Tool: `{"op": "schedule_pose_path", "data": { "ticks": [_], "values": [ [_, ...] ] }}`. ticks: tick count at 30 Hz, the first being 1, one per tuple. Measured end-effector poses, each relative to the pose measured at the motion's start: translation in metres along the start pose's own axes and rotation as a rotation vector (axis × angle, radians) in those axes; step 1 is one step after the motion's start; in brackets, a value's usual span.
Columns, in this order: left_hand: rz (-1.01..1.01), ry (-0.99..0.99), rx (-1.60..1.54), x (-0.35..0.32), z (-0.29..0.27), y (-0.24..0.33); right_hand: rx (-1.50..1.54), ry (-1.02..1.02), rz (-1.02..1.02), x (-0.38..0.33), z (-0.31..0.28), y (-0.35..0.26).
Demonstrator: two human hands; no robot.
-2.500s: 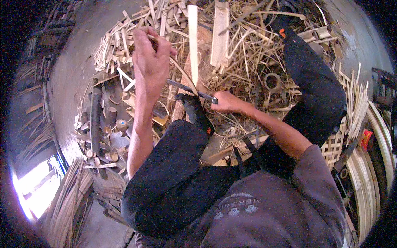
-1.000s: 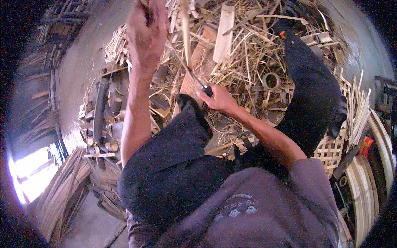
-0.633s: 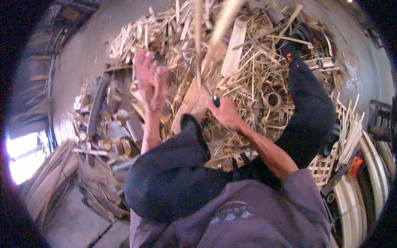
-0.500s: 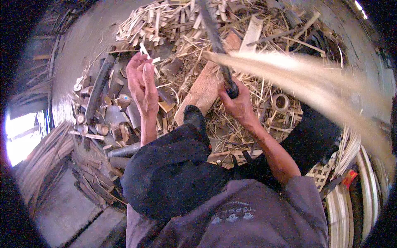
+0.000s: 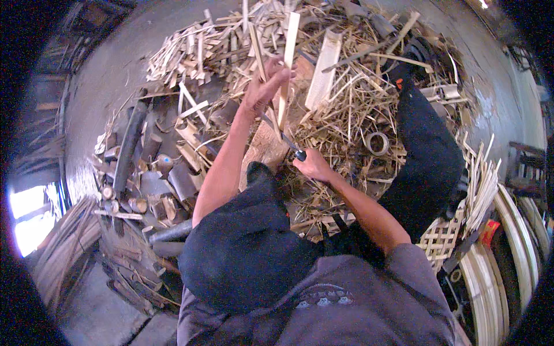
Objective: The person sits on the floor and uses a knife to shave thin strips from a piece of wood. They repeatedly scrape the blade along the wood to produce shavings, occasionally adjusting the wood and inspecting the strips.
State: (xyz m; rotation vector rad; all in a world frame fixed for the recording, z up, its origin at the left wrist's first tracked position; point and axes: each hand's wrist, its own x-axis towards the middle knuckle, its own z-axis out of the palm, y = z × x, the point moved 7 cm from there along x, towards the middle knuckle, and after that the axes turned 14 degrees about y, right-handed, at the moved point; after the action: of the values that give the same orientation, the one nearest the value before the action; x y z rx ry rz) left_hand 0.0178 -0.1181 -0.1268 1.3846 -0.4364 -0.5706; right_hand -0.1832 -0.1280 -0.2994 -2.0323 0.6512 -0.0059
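Note:
My left hand [image 5: 268, 86] is closed near the top centre, its fingers around split bamboo strips. One pale bamboo strip [image 5: 291, 46] points up past the fingers and runs down toward the knife. A second, narrower strip [image 5: 255, 46] rises on the left of it. In my right hand [image 5: 314, 165], lower and to the right, is the dark handle of a knife [image 5: 298, 154]. Its blade slants up and left across the lower strips, partly hidden by them. Below the hands lies a reddish-brown wooden plank [image 5: 264, 149], next to my left foot.
Short bamboo pieces [image 5: 190, 49] are heaped at the far left. Shavings [image 5: 346, 121] cover the floor ahead, with a bamboo ring [image 5: 377, 143]. Cut logs [image 5: 130, 144] lie left. A woven lattice [image 5: 441, 236] and long bamboo strips [image 5: 487, 288] are beside me at right.
My left hand has moved up and right and closed around the strips. The long blurred strip at upper right has left that place. The knife now slants to the left, lower down.

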Motion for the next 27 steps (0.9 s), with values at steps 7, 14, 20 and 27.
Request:
{"op": "schedule_pose_path", "data": {
  "ticks": [7,14,20,27],
  "values": [
    [0.015,0.328,0.257,0.018,0.011,-0.029,-0.083,0.031,0.091,-0.005,-0.008,0.003],
    [0.598,0.547,0.723,-0.010,0.015,0.014,-0.368,0.082,-0.204,-0.004,-0.027,-0.025],
    [0.279,0.598,0.374,-0.025,-0.021,0.012,-0.048,0.011,0.026,0.001,-0.028,0.000],
    [0.014,0.558,0.376,-0.102,-0.099,0.021,-0.077,0.082,0.013,-0.004,-0.052,-0.006]
  ]
}}
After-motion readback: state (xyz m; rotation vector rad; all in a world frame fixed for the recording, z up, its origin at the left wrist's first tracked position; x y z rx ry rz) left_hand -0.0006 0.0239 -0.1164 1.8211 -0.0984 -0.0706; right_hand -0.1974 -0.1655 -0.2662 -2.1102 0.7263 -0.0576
